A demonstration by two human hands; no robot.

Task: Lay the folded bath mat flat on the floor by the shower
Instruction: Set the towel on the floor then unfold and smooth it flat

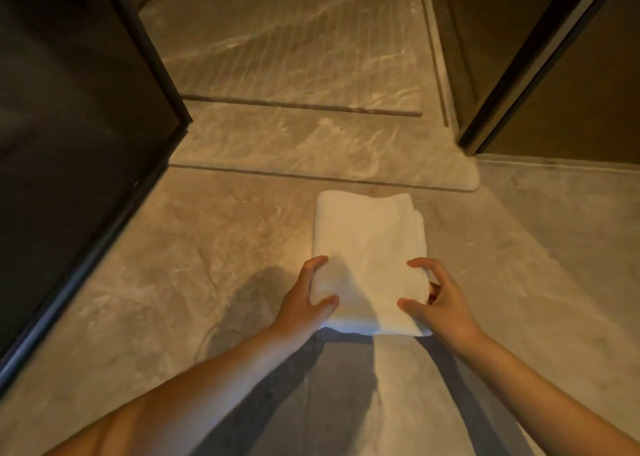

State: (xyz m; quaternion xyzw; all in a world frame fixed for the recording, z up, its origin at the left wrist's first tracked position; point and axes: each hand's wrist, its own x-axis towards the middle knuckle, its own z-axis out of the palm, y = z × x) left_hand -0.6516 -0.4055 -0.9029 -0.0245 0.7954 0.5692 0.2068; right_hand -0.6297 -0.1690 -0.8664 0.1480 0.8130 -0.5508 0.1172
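Observation:
A white bath mat (367,247), folded into a thick rectangle, is held over the marble floor just in front of the shower threshold. My left hand (304,303) grips its near left edge, thumb on top and fingers curled around the side. My right hand (440,303) holds the near right corner, thumb and forefinger on top, the other fingers tucked at the folded layers. The mat's far end points toward the shower. Its near edge hangs slightly above my legs.
A raised marble sill (311,150) runs across ahead, with the grooved shower floor (294,39) beyond it. A dark glass panel (69,143) stands at the left and a dark door frame (519,74) at the right. Open marble floor (156,265) lies left of the mat.

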